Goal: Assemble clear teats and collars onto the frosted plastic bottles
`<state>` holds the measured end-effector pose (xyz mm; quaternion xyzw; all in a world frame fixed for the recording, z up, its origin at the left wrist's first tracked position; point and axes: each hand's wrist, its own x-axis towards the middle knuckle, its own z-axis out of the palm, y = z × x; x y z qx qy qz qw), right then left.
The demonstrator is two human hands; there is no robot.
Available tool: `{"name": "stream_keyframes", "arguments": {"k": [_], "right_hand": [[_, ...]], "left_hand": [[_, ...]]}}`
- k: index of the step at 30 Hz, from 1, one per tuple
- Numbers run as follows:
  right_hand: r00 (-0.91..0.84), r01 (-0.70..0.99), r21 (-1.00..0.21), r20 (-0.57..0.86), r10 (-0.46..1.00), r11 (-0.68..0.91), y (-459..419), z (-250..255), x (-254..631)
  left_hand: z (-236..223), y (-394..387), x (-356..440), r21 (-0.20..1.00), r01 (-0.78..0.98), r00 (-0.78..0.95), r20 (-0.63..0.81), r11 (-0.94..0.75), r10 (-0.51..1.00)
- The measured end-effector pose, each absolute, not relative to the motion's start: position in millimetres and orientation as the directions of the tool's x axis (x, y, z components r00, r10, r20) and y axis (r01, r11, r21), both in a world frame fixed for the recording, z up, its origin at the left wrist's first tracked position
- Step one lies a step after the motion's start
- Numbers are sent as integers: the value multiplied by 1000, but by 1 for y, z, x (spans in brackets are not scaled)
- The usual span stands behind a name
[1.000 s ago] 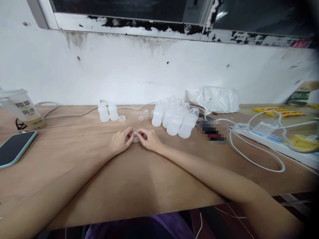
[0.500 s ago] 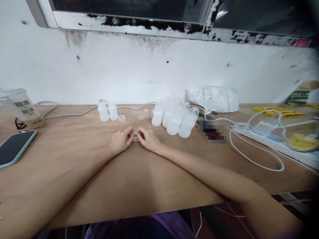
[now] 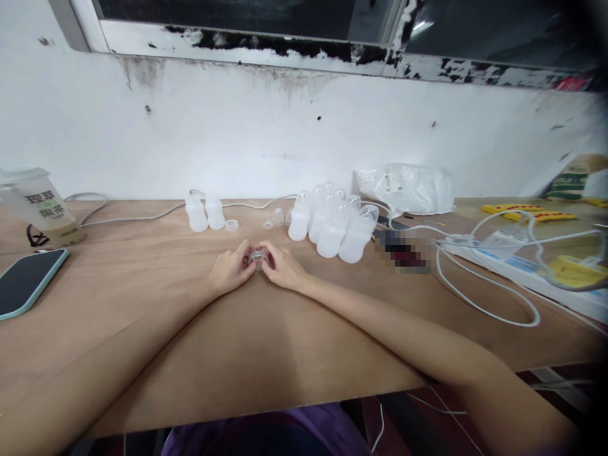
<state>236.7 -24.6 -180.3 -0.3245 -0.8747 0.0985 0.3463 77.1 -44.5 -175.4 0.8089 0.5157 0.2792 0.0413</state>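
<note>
1. At your far left, a phone (image 3: 31,282) with a dark screen and pale blue edge lies flat on the brown, wood-grained tabletop (image 3: 256,342).
2. Just behind it stands a translucent lidded cup (image 3: 50,212), brown liquid at its bottom. Its dark Chinese lettering reads 现萃 above 果茶, with a small green mark between.
3. Farther right, near the wall, two frosted white bottles (image 3: 215,214), waisted and capless, stand upright. Just beside them a low white ring (image 3: 232,227) lies flat.
4. Your left hand (image 3: 231,269) is narrowed, thumb and fingers curled on the left side of a clear piece (image 3: 259,258).
5. That piece sits in front of you, low over the tabletop, between both hands. It is round, squat and see-through; fingers cover its sides, so you cannot tell its long axis or which way it points.
6. Beyond it stand a small clear part (image 3: 268,224) and a clear dome (image 3: 278,215).
7. Your right hand (image 3: 286,269) mirrors the left, fingertips closed on the piece's right side.
8. Right of that, a tight cluster of frosted bottles (image 3: 332,234) stands upright under clear domed caps.
9. Behind the cluster rests a crinkled plastic bag (image 3: 413,190), its printed label too small to read.
10. At far right, white cable loops lie around a white-and-blue power strip (image 3: 582,296).
</note>
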Motion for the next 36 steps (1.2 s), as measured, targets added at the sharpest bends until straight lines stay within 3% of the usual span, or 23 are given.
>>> {"name": "stream_keyframes", "arguments": {"k": [4, 7, 11, 14, 17, 20, 23, 27, 33, 36], "right_hand": [[-566, 484, -390, 543, 620, 783, -24, -181, 235], [-581, 410, -425, 560, 590, 807, -19, -181, 235], [-564, 263, -672, 476, 675, 693, -9, -184, 238], [-540, 138, -866, 341, 769, 481, -2, -188, 240], [-536, 13, -930, 304, 787, 368, 3, -192, 240], [-512, -72, -944, 313, 800, 323, 4, -192, 238], [-474, -102, -951, 304, 826, 291, 1, -189, 238], [-472, -87, -962, 269, 840, 260, -5, -183, 238], [-398, -154, -961, 275, 875, 232, -3, -183, 239], [-362, -250, -957, 233, 903, 147, -1, -183, 239]], "left_hand": [[-173, -46, 80, 275, 872, 281, 396, -405, 874], [-172, -49, 78, 288, 866, 286, 384, -408, 878], [-170, -45, 68, 298, 861, 261, 436, -413, 861], [-159, -20, 52, 154, 954, 110, 621, -258, 776], [-136, 25, 30, -15, 996, 73, 701, -88, 710], [-112, 71, 7, -174, 980, 183, 561, -101, 807], [-97, 102, -10, -227, 965, 207, 357, -130, 911], [-91, 114, -19, -191, 960, 244, 207, -206, 947], [-69, 73, -3, -198, 943, 317, 286, -268, 904], [-63, 34, 15, -90, 954, 301, 297, -287, 906]]}}
